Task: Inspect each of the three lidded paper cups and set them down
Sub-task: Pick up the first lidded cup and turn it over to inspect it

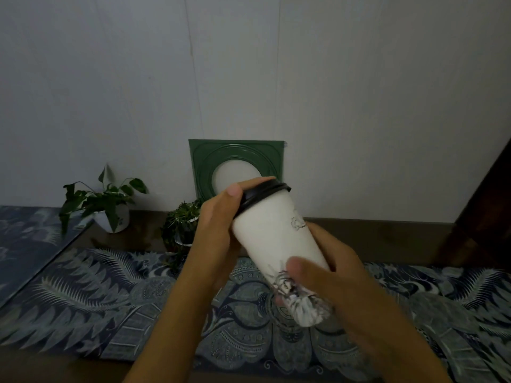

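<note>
A tall white paper cup (276, 233) with a black lid (264, 193) is held up above the table, tilted so its lid leans to the upper left and its printed base points toward me. My left hand (218, 225) wraps the upper part, with fingers over the lid's edge. My right hand (329, 275) grips the lower part, thumb across the front near the dark drawing. No other cup shows in the head view.
A blue patterned cloth (105, 305) covers the table below. Two potted plants (110, 205) (182, 225) stand at the back by the wall. A green square frame (237, 158) leans on the wall behind the cup. Dark wooden furniture (484, 217) rises at the right.
</note>
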The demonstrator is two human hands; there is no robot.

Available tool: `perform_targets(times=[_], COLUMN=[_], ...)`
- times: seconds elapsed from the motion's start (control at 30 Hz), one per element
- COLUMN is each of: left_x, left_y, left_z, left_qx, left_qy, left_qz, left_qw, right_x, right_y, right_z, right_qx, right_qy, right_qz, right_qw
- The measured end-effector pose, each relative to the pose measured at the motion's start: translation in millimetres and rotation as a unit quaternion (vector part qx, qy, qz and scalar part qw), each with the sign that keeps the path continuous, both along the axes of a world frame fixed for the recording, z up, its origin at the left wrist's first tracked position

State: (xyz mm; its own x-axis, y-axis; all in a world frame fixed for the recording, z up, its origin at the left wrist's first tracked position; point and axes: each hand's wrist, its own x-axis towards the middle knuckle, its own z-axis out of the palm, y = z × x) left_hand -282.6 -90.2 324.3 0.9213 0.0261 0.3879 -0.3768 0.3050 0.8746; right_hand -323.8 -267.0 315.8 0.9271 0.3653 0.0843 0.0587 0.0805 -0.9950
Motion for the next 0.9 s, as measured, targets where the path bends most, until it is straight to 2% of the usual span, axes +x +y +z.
perform_targets(times=[0.07,0.13,0.23,0.3,0.37,0.43,0.5,0.57,0.6,0.67,0.77,0.83,0.9], left_x=[0.6,1.4,2.5,2.7,3.3,3.2,3.5,3.0,2.5,1.0,-0.6,-1.2,-1.6], left_y=[1.5,1.1,-1.2,-2.3,-4.4,-7.2,-8.9,-8.8,-8.2,-6.3,-2.4,-0.7,-0.7], left_z=[-1.2,-0.6,1.6,1.2,0.4,0.9,0.8,1.1,1.2,3.2,6.4,6.9,6.8], left_qx=[-0.027,-0.038,-0.022,0.001,0.020,0.025,0.023,0.025,0.027,0.027,0.015,-0.003,-0.013], left_qy=[-0.007,0.000,0.031,0.050,0.058,0.068,0.084,0.086,0.081,0.065,0.051,0.058,0.062], left_qz=[-0.043,-0.058,-0.026,0.002,0.030,0.047,0.056,0.049,0.046,0.039,0.017,0.000,-0.011], left_qw=[0.999,0.998,0.999,0.999,0.998,0.996,0.995,0.995,0.995,0.997,0.998,0.998,0.998], right_x=[0.4,0.1,2.7,3.9,3.9,1.6,0.4,-0.7,-0.5,0.9,3.7,3.5,2.4], right_y=[-4.9,-6.6,-4.5,-1.9,1.0,5.1,9.2,11.4,11.3,10.1,5.1,1.8,-0.6], right_z=[-1.4,-3.9,-6.2,-5.9,-6.1,-7.5,-12.6,-15.0,-15.3,-13.3,-7.3,-4.1,-2.2], right_qx=[0.125,0.187,0.174,0.077,-0.072,-0.205,-0.309,-0.326,-0.307,-0.216,-0.029,0.072,0.115], right_qy=[0.094,0.147,0.144,0.071,-0.055,-0.175,-0.245,-0.263,-0.258,-0.209,-0.069,0.033,0.085], right_qz=[0.121,0.180,0.128,0.025,-0.074,-0.136,-0.176,-0.191,-0.191,-0.161,-0.055,0.017,0.071], right_qw=[0.980,0.955,0.966,0.994,0.993,0.953,0.902,0.888,0.896,0.940,0.996,0.997,0.987])
